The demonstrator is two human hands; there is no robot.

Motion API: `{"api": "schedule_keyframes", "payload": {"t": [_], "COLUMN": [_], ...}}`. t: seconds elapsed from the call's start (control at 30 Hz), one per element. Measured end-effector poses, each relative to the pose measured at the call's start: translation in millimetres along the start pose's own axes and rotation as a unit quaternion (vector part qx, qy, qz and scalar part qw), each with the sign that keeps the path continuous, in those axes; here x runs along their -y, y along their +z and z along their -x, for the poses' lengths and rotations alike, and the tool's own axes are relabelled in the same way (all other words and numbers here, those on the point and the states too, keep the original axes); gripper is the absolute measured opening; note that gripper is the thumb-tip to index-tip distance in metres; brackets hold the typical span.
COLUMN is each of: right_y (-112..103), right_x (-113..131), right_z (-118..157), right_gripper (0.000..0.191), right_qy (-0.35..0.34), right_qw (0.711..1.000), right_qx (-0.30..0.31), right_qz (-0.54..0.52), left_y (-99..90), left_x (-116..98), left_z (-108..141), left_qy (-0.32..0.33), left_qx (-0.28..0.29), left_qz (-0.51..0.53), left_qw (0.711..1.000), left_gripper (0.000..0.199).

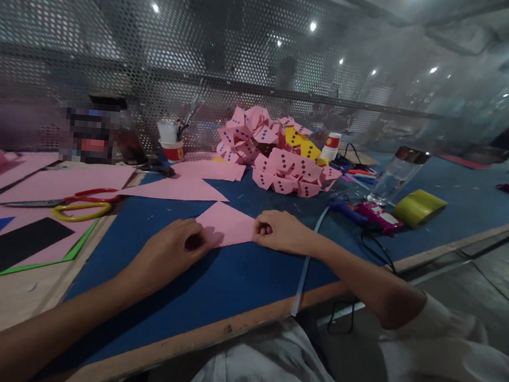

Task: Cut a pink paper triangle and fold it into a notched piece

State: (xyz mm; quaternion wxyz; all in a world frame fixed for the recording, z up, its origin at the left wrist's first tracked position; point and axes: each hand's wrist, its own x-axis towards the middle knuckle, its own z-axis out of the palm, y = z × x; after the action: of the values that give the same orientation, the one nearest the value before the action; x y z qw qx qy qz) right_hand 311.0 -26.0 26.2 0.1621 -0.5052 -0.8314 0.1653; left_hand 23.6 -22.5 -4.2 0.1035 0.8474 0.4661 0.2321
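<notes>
A small sheet of pink paper (228, 223) lies on the blue tabletop, one corner pointing away from me. My left hand (179, 238) is closed on its left corner, fingers curled and pressed together. At the right corner, my right hand (278, 230) pinches the edge of the same sheet between thumb and curled fingers. Just beyond it rest larger pink sheets (178, 188). Further back sits a pile of folded pink paper pieces (287, 169) printed with dark dots, with a yellow piece (302, 143) among them.
Scissors (81, 205) with red and yellow handles lie on pink sheets at left, near a black paper piece (24, 245). To the right are a clear bottle (393, 176), a yellow tape roll (420, 208) and a magenta device (379, 218). A paper cup (171, 150) stands behind.
</notes>
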Motion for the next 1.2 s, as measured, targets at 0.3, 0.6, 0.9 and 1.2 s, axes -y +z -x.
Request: {"api": "schedule_keyframes", "payload": {"t": [0.3,0.6,0.9,1.2], "right_y": [0,-6,-13,-11], "right_x": [0,-4,-12,-13], "right_z": [1,4,10,11], "right_gripper": [0.008,0.007,0.010,0.007], "right_qy": [0.001,0.014,0.026,0.005], "right_qw": [1.000,0.999,1.000,1.000], "right_qx": [-0.004,0.006,0.000,-0.006], "right_qz": [0.021,0.033,0.008,0.007], "left_y": [-1.4,-0.7,-0.2,0.0], "left_x": [-3,2,5,7], "left_z": [-1,0,0,0], "left_qy": [-0.002,0.013,0.011,0.006], "left_qx": [0.002,0.005,0.006,0.010], "left_qz": [0.002,0.006,-0.004,-0.002], "left_qw": [1.000,1.000,1.000,1.000], "left_gripper": [0.045,0.038,0.034,0.032]}}
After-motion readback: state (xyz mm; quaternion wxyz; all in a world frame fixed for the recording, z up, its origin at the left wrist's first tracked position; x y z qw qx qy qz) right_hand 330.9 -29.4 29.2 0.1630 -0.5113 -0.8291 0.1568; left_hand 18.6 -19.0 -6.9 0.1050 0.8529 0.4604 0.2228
